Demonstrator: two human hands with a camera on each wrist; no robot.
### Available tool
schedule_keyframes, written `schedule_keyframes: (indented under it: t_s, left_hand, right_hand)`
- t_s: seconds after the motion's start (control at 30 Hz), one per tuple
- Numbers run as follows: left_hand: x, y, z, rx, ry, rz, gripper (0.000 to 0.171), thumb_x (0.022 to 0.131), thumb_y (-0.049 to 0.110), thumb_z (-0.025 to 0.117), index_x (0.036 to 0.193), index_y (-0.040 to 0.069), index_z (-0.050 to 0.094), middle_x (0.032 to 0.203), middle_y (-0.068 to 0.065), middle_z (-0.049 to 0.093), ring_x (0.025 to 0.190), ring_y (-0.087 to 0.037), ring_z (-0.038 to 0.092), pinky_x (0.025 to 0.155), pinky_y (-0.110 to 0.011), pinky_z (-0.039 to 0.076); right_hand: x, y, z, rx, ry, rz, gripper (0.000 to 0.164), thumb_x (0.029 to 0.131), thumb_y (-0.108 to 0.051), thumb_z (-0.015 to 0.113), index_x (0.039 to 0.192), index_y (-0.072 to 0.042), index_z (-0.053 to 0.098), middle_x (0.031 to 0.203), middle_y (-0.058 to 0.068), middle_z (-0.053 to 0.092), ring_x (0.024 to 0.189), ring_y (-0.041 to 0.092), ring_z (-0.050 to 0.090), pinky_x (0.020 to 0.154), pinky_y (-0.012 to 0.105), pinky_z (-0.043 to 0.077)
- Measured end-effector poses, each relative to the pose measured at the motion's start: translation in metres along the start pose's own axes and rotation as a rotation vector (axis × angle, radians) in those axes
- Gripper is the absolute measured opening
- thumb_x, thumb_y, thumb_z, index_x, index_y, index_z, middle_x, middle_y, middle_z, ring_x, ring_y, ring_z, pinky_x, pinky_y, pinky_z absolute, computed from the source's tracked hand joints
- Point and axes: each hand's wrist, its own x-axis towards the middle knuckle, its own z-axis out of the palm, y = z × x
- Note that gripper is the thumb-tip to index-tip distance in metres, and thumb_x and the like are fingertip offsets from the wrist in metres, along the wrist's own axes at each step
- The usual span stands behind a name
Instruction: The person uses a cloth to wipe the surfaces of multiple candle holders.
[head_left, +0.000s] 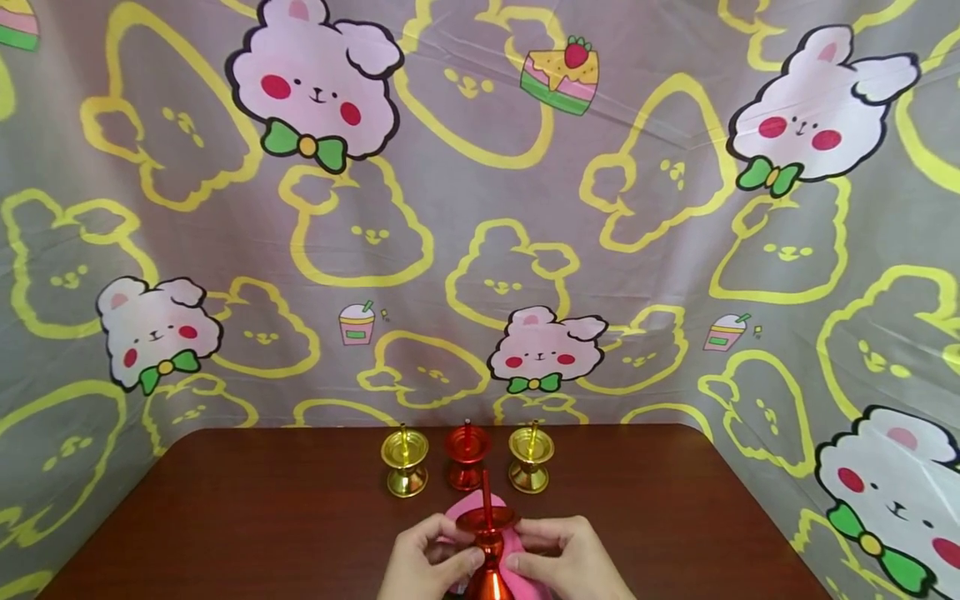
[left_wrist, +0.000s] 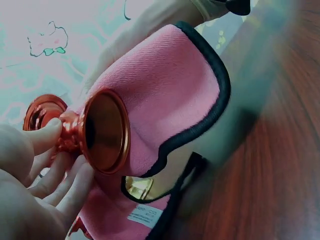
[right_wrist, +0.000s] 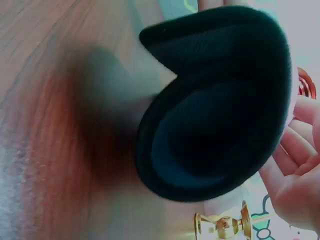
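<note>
A shiny red candle holder (head_left: pixel 491 575) with a thin upright spike is held up near the table's front edge. My left hand (head_left: pixel 431 557) pinches its narrow stem between thumb and fingers; in the left wrist view its hollow base (left_wrist: pixel 106 131) faces the camera. A pink cloth (left_wrist: pixel 165 80) with a dark edge and a small white label wraps behind and beside the holder. With the right hand (head_left: pixel 570 557) I grip this cloth against the holder's right side. The cloth's dark underside (right_wrist: pixel 215 130) fills the right wrist view and covers part of that hand.
Across the brown table (head_left: pixel 262 508), a gold candle holder (head_left: pixel 407 479), a red candle holder (head_left: pixel 465 475) and another gold candle holder (head_left: pixel 529 477) stand upright in a row. A grey curtain (head_left: pixel 465 192) with rabbit prints hangs behind the table and at both sides.
</note>
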Motion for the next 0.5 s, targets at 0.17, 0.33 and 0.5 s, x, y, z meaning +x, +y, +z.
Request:
schedule_keyframes:
  t_s: [0.17,0.33,0.5]
  left_hand:
    - [-0.002,-0.004,-0.005,-0.029,-0.064,-0.051,0.038,0.084,0.011,0.082,0.103,-0.015,0.061,0.091,-0.013,0.071,0.073,-0.012,0.068,0.065,-0.028,0.057]
    - [-0.003,-0.002,-0.009,0.012,-0.099,-0.015,0.042,0.086,0.017,0.082,0.102,-0.016,0.063,0.087,-0.013,0.072,0.071,-0.011,0.068,0.064,-0.028,0.058]
    - [-0.004,0.002,-0.01,0.079,-0.067,0.006,0.036,0.086,0.017,0.081,0.099,-0.013,0.065,0.084,-0.01,0.071,0.067,-0.009,0.066,0.062,-0.026,0.056]
  right_hand:
    - [-0.003,0.004,0.002,0.02,-0.064,-0.095,0.04,0.088,-0.011,0.078,0.12,0.011,0.067,0.106,0.015,0.074,0.093,0.014,0.07,0.078,0.023,0.055]
    - [-0.002,0.006,0.007,0.028,-0.066,-0.157,0.038,0.089,-0.009,0.076,0.118,0.013,0.067,0.107,0.016,0.073,0.095,0.014,0.07,0.078,0.024,0.055]
    - [-0.001,0.007,0.013,-0.004,-0.046,-0.226,0.033,0.09,-0.004,0.074,0.118,0.013,0.067,0.105,0.017,0.073,0.092,0.013,0.07,0.076,0.026,0.056]
